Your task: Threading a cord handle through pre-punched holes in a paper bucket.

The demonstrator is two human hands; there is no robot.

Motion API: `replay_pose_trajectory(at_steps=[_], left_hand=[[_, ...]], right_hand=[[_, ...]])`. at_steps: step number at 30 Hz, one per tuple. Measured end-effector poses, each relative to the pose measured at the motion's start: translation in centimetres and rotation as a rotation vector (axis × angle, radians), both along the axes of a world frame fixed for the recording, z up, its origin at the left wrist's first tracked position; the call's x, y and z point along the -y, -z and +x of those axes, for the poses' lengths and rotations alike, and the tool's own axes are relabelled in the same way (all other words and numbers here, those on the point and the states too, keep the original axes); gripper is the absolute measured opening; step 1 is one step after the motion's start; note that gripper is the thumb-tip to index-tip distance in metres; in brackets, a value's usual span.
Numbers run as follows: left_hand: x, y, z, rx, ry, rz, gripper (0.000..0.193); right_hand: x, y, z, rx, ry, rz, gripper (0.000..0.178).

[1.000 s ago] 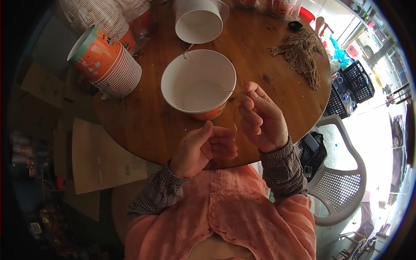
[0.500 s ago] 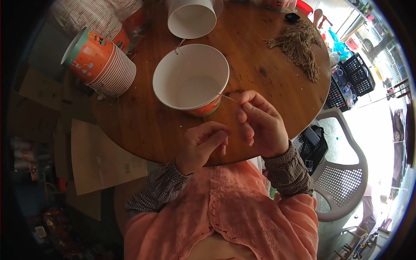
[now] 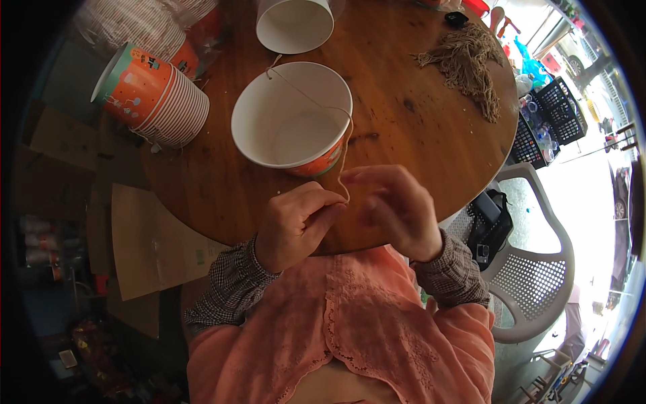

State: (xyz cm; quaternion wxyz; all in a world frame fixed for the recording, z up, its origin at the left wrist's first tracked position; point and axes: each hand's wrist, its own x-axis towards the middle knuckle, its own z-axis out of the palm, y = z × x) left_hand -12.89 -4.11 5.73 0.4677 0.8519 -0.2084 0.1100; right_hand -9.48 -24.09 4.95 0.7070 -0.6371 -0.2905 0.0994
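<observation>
A white paper bucket [image 3: 291,111] with an orange printed outside stands tilted on the table in front of me, its mouth facing me. A thin beige string [image 3: 346,151] is looped at its far rim, crosses the opening, passes over the right rim and comes down to my hands. My left hand [image 3: 296,219] is closed, pinching the string's near end between thumb and forefinger. Just right of it, my right hand [image 3: 400,209] is blurred by motion. Its forefinger reaches to the string, but whether it grips cannot be made out.
A nested stack of orange paper buckets [image 3: 151,94] lies tilted at the left of the round wooden table [image 3: 404,145]. Another white bucket [image 3: 295,25] sits beyond mine. A bundle of beige strings [image 3: 468,64] lies far right. A grey plastic chair [image 3: 538,269] stands right of the table.
My left hand has moved up slightly and taken the string's end, which my right hand held before. The string now hangs slack over the right rim. My right hand has moved down.
</observation>
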Motion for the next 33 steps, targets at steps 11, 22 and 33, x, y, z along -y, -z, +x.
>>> replay_pose_trajectory(at_steps=[11,22,33], left_hand=[[-1.2,0.1,-0.1,-0.054,-0.065,-0.051,0.004],[-1.5,1.8,-0.5,-0.359,-0.036,-0.369,0.056],[-0.2,0.4,-0.2,0.035,-0.128,0.003,0.019]], right_hand=[[-1.7,1.7,-0.1,-0.156,0.003,-0.140,0.014],[-1.2,1.5,-0.8,-0.103,0.061,-0.104,0.009],[-1.4,1.5,-0.9,-0.066,0.049,-0.152,0.009]])
